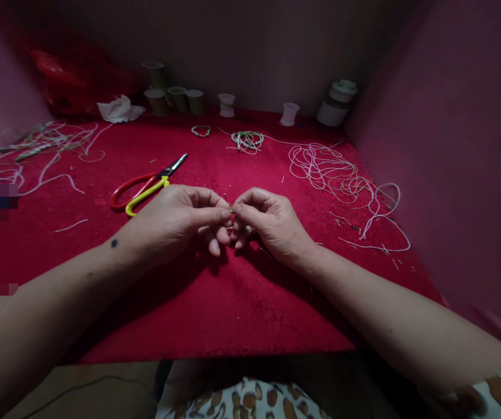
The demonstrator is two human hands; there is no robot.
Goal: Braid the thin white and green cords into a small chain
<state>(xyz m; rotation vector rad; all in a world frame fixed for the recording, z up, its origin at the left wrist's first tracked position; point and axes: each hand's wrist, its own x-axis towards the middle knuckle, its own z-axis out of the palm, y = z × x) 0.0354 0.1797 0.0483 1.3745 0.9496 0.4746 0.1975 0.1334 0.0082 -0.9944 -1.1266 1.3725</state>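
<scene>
My left hand point(189, 215) and my right hand point(267, 221) meet above the middle of the red cloth. Thumb and forefinger of each are pinched on a small green cord piece point(231, 209), most of it covered by the fingers. Scissors point(145, 189) with one red and one yellow handle lie just beyond my left wrist, blades pointing away to the right. Farther back, a braided cord bracelet point(201, 131) and a small heap of green and white braided cords point(247, 140) rest on the cloth.
Loose white cord point(324, 169) sprawls on the right, with short clippings around it. More tangled cord point(58, 139) lies at the left. Several thread spools point(226, 105), a crumpled tissue point(121, 109), a red plastic bag point(75, 81) and a lidded bottle point(336, 103) line the back.
</scene>
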